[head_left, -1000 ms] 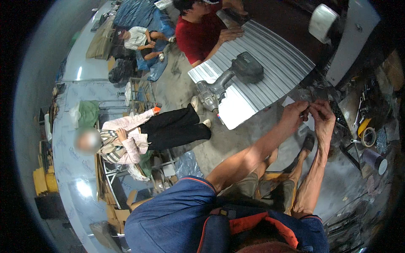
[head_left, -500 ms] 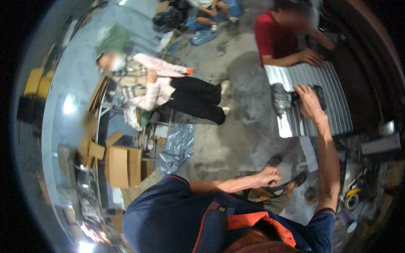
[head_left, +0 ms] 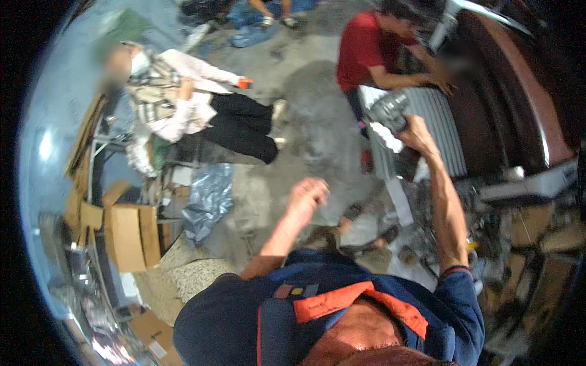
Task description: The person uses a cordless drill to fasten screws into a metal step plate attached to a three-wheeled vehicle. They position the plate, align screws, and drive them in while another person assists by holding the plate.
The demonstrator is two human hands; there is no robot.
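A grey power drill (head_left: 389, 110) is in my right hand (head_left: 418, 137), whose fingers wrap round its handle. It is over the near left part of a ribbed metal sheet (head_left: 448, 137), and I cannot tell whether they touch. My left hand (head_left: 308, 195) hangs over the floor in front of my body, its fingers curled in. Whatever those fingers hold, if anything, is hidden. A co-worker in a red shirt (head_left: 360, 52) leans over the far end of the sheet, with a hand (head_left: 436, 82) at its edge.
At the left stands a person in a checked vest (head_left: 155, 91). A cardboard box (head_left: 125, 238) and a grey plastic sheet (head_left: 209, 201) lie nearer. A large dark brown panel (head_left: 531, 91) rises at the right, with cardboard pieces (head_left: 525, 226) below it.
My right hand has lifted and turned the drill, which was lying on the sheet. My left hand has swung left and forward. The whole view has shifted, so surroundings appear farther left.
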